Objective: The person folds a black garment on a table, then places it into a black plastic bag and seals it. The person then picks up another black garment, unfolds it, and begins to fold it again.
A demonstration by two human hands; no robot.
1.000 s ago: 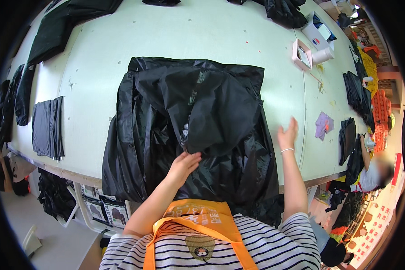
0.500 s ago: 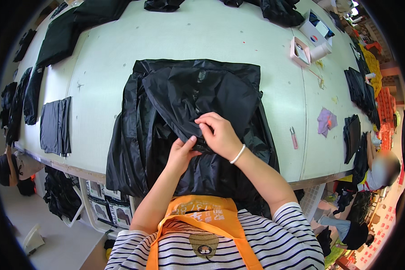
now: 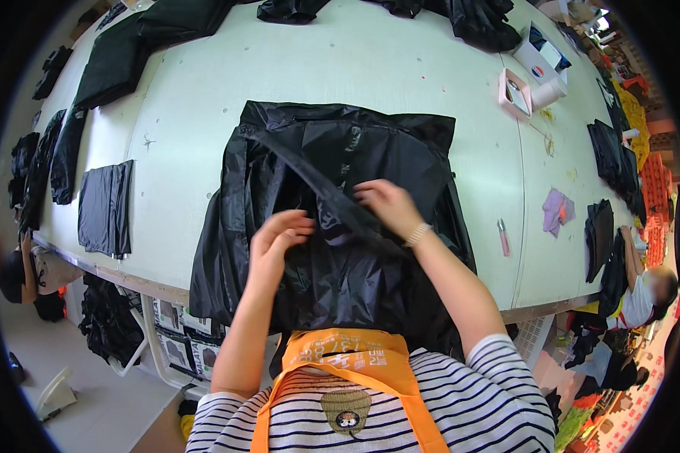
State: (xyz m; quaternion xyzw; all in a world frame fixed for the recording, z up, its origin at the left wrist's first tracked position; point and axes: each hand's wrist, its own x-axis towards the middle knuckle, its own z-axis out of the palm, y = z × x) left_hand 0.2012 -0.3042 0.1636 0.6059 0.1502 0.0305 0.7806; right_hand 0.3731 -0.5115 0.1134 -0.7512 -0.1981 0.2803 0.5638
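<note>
A shiny black garment (image 3: 238,204) lies spread on the table in front of me. On top of it, a black fabric flap (image 3: 404,162) with a small printed mark is partly lifted, and its thick edge slants from upper left to lower right between my hands. My left hand (image 3: 274,245) hovers over the garment's left part, fingers stretched and thumb apart, holding nothing. My right hand (image 3: 391,210) is at the flap's edge, its fingertips smeared by motion; whether they grip the cloth cannot be made out.
Folded black garments lie on the pale table (image 3: 181,143) at the left, among them a flat stack (image 3: 106,208). At the right are a small cutter (image 3: 503,237), a purple cloth scrap (image 3: 557,211), a pink tray (image 3: 514,94) and a white box (image 3: 538,57). Another person (image 3: 646,294) stands at the far right.
My hands have moved apart, the left one off the cloth and the right one outward. The flap's edge has swung from lying flat to a raised slant.
</note>
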